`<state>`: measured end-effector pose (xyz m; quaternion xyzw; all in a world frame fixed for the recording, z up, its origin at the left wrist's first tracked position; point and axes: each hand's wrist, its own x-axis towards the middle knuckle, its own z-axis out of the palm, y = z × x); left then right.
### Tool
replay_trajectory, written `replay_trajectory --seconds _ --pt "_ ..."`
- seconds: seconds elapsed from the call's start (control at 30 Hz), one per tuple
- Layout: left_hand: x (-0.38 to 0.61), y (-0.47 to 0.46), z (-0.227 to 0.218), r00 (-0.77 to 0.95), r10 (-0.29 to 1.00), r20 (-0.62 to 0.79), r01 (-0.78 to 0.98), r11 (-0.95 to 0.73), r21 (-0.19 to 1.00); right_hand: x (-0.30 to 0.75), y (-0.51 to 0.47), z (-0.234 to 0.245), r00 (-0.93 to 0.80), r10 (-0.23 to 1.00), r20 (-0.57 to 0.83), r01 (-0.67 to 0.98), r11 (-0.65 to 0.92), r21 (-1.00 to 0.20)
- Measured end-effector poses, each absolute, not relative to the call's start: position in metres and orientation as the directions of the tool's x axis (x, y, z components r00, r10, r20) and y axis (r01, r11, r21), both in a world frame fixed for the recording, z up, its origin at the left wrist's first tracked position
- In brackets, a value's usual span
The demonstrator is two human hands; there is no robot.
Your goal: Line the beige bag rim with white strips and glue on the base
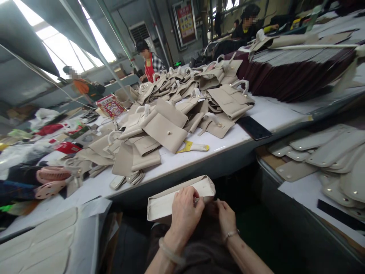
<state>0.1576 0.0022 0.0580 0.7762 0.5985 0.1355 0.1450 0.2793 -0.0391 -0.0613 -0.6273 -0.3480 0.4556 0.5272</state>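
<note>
A beige bag body (209, 186) with a white inner panel lies over my lap, just below the table edge. The fingers of my left hand (186, 209) curl over its panel and grip it. Close to the bag's right end, my right hand (227, 217) is closed in a pinch. Whatever sits between those fingertips is too hidden to make out. Ahead on the table lies a heap of beige handbags (167, 127) with wrapped handles. A yellow-and-white scraper-like tool (194, 147) lies at the heap's near edge.
A dark phone (254, 127) lies by the table edge. Light flaps with metal studs (336, 148) are stacked at right, beige panels (42, 243) at lower left. Dark red layered pieces (293, 72) stand behind. A pink fan (51, 182) is at left. Several people work farther back.
</note>
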Motion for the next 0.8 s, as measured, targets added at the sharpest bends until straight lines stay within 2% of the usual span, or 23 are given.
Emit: replay_trajectory --seconds 0.03,0.07,0.13,0.2,0.27,0.37,0.47,0.63,0.8 --pt "0.157 0.000 0.057 0.248 0.967 0.055 0.891 -0.250 0.380 0.285 -0.049 -0.055 0.361 0.910 -0.204 -0.022 -0.211 -0.977" --pt "0.157 -0.002 0.057 0.248 0.966 0.075 0.892 -0.258 0.371 0.290 -0.059 -0.047 0.375 0.916 -0.140 0.049 -0.170 -0.984" --pt "0.157 -0.005 0.055 0.244 0.963 0.118 0.896 -0.270 0.352 0.294 -0.075 -0.029 0.316 0.940 0.125 0.268 0.037 -0.963" --pt "0.157 -0.007 0.053 0.251 0.956 0.151 0.896 -0.288 0.337 0.291 -0.083 -0.012 0.133 0.902 0.411 0.505 0.295 -0.811" --pt "0.156 -0.008 0.052 0.270 0.949 0.166 0.892 -0.311 0.327 0.284 -0.080 -0.002 -0.029 0.847 0.531 0.674 0.409 -0.615" --pt "0.152 -0.009 0.051 0.279 0.946 0.165 0.886 -0.320 0.336 0.275 -0.069 -0.002 -0.107 0.835 0.540 0.829 0.374 -0.415" --pt "0.145 -0.009 0.051 0.262 0.952 0.161 0.878 -0.304 0.369 0.270 -0.064 -0.008 -0.126 0.831 0.541 0.890 0.336 -0.309" --pt "0.132 -0.011 0.054 0.239 0.961 0.140 0.869 -0.276 0.411 0.261 -0.065 -0.009 -0.136 0.828 0.544 0.917 0.314 -0.248" --pt "0.119 -0.013 0.056 0.217 0.967 0.134 0.869 -0.253 0.426 0.241 -0.064 -0.008 -0.168 0.806 0.568 0.906 0.354 -0.233"
